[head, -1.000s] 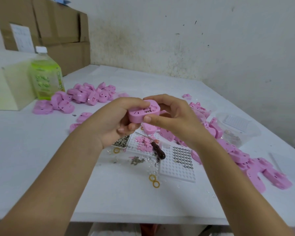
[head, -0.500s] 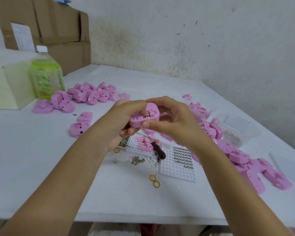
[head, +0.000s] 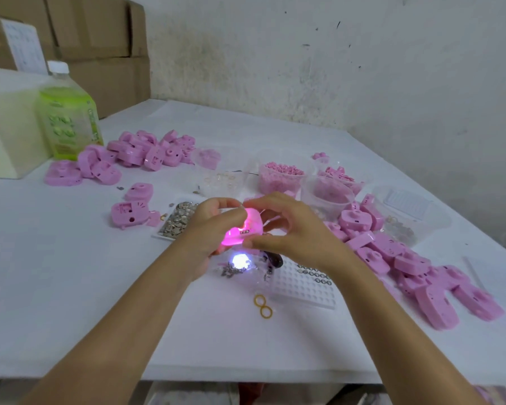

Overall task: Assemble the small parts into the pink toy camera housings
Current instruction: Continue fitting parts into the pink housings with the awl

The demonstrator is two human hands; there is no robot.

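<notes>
Both hands hold one pink toy camera housing (head: pixel 244 229) above the middle of the white table (head: pixel 70 302). The housing glows bright magenta from inside and throws a white spot of light (head: pixel 239 261) onto the table below it. My left hand (head: pixel 209 226) grips its left side from behind. My right hand (head: pixel 287 229) pinches its right side with thumb and fingers. Heaps of pink housings lie at the far left (head: pixel 140 153) and along the right (head: pixel 406 258). Two loose housings (head: pixel 132 210) rest left of my hands.
Clear tubs of small pink parts (head: pixel 281 178) stand behind my hands. A white grid tray (head: pixel 301 283), a tray of metal discs (head: pixel 178 219), a dark-handled tool (head: pixel 273 260) and two yellow rings (head: pixel 263 306) lie near. A green bottle (head: pixel 67 112) and cardboard boxes (head: pixel 100 48) stand far left.
The held housing has lit up magenta and casts a light spot on the table. My hands have lowered slightly, and the view has shifted so more of the tubs shows.
</notes>
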